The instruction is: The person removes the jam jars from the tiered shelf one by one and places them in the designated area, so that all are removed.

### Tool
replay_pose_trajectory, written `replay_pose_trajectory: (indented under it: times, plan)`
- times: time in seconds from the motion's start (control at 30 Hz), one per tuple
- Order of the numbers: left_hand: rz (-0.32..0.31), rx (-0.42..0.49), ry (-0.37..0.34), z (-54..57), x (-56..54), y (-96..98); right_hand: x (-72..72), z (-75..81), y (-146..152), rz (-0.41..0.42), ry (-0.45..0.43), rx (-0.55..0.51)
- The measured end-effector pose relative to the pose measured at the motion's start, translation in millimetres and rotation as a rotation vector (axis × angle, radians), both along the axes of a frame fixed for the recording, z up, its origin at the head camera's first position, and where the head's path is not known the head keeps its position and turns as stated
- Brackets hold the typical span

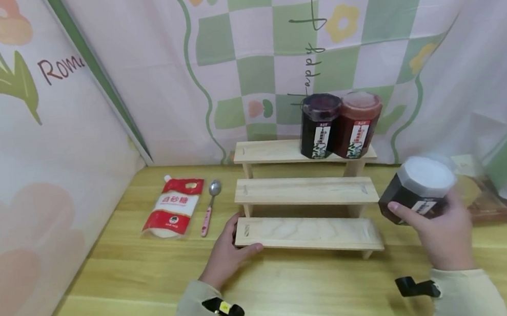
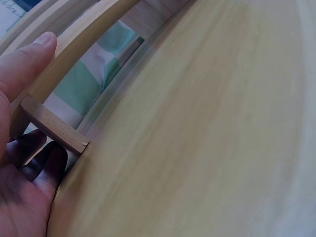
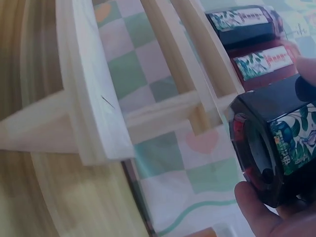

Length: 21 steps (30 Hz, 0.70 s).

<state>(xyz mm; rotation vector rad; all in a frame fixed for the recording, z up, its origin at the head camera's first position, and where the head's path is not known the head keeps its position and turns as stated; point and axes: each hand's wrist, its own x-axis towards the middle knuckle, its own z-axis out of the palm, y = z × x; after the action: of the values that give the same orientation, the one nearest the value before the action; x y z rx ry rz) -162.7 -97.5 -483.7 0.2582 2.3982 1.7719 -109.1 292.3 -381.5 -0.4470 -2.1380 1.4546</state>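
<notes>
A three-tier wooden step shelf (image 1: 305, 190) stands on the table. At the left end of its lowest tier my left hand (image 1: 228, 251) grips the board, thumb along the front edge; in the left wrist view its fingers curl beside a short leg (image 2: 54, 123). My right hand (image 1: 446, 230) holds a dark faceted jar (image 1: 401, 194) with a pale lid, tilted in the air just right of the shelf. The jar's base (image 3: 254, 150) shows in the right wrist view. On the top tier's right end, a dark purple jar (image 1: 313, 128) and a red jar (image 1: 355, 137) stand side by side.
A red and white sugar pouch (image 1: 173, 207) lies left of the shelf, with a pink-handled spoon (image 1: 210, 207) next to it. Behind the right hand is a blurred clear and brown package (image 1: 484, 193). Patterned curtains (image 1: 254, 75) close off the back and sides.
</notes>
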Motion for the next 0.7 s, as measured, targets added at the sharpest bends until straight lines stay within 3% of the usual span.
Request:
replay_pose_trajectory:
  times: [0.17,0.4,0.7]
  plan:
    - [-0.003,0.002,-0.009,0.7,0.4,0.3,1.5,1.8,9.2,-0.045,0.029,-0.052]
    - [-0.007,0.02,-0.02,1.3,0.7,0.4,5.3,7.7,23.6,-0.034,0.031,-0.176]
    - [-0.002,0.021,-0.012,-1.2,-0.5,0.0,9.0,11.5,39.2,-0.018,0.054,-0.185]
